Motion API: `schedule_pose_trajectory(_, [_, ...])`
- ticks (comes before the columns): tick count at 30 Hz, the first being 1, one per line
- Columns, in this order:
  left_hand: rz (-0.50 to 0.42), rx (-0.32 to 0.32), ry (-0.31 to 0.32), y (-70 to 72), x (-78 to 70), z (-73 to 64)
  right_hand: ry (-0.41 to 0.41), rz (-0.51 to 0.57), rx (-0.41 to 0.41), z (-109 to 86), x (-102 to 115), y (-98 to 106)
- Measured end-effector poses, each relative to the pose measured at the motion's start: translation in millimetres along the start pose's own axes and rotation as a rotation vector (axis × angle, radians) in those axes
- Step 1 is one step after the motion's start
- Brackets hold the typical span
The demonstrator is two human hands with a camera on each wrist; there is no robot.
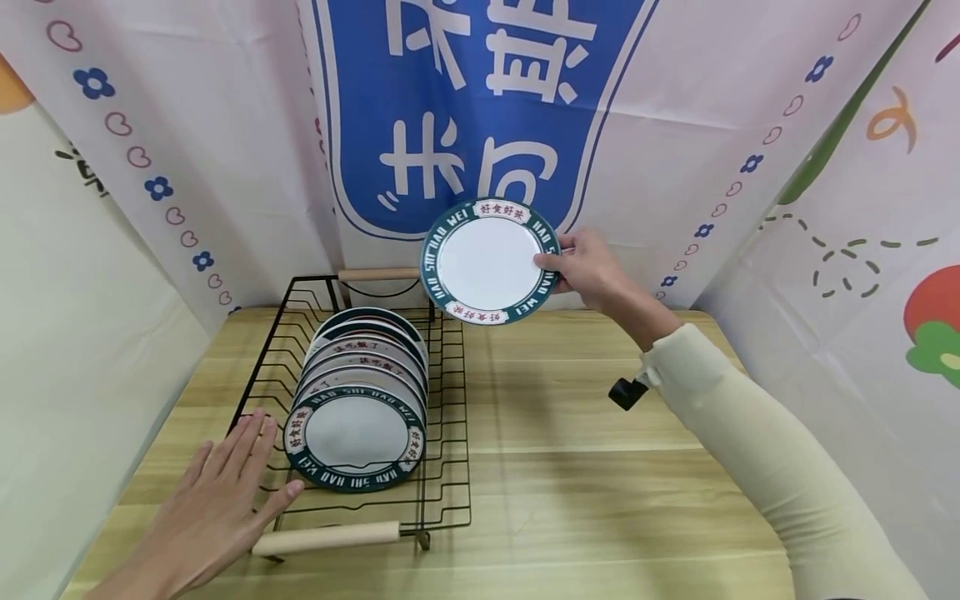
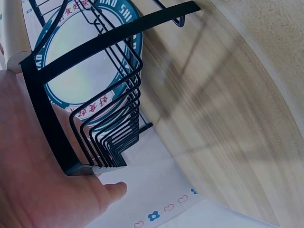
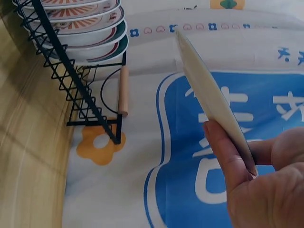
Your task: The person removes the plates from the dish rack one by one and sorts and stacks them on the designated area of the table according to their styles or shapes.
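Observation:
In the head view my right hand (image 1: pixel 588 267) pinches the right rim of a white plate (image 1: pixel 487 267) with a dark green lettered border, thumb on its face. The plate is raised to the right of the dish rack's far end. The right wrist view shows this plate (image 3: pixel 213 95) edge-on between thumb and fingers. My left hand (image 1: pixel 217 500) lies at the near left side of the black wire dish rack (image 1: pixel 450 467), fingers straight. A row of plates leans in the rack; the frontmost plate (image 1: pixel 356 437) has the same green border.
The rack has wooden handles, a near one (image 1: pixel 330 537) and a far one (image 1: pixel 378 273). It stands on a wood-grain table (image 1: pixel 570 500). Behind hangs a white cloth with a blue printed panel (image 1: pixel 480 108); printed cloths also flank both sides.

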State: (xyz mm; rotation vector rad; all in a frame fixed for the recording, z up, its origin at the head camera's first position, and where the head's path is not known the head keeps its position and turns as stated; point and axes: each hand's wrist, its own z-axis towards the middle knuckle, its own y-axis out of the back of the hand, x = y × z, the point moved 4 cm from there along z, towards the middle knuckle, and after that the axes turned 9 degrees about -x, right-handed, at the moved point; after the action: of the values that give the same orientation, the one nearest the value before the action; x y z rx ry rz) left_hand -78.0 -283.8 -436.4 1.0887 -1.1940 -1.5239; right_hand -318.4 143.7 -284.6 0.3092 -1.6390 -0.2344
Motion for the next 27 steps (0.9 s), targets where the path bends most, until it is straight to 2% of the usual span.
schedule_pose_trajectory(8, [-0.001, -0.008, -0.002, -0.6, 0.3, 0.9, -0.09, 0.015, -0.036, 12.6, -29.6, 20.7])
schedule_pose_trajectory(17, [0.005, -0.015, -0.006, -0.6, 0.5, -0.9, -0.184, 0.032, -0.073, 26.2, -68.9, 31.9])
schedule_pose_trajectory(27, [0.008, -0.024, -0.015, 0.8, -0.5, -1.6, -0.278, 0.091, -0.094, 37.6, -127.6, 37.2])
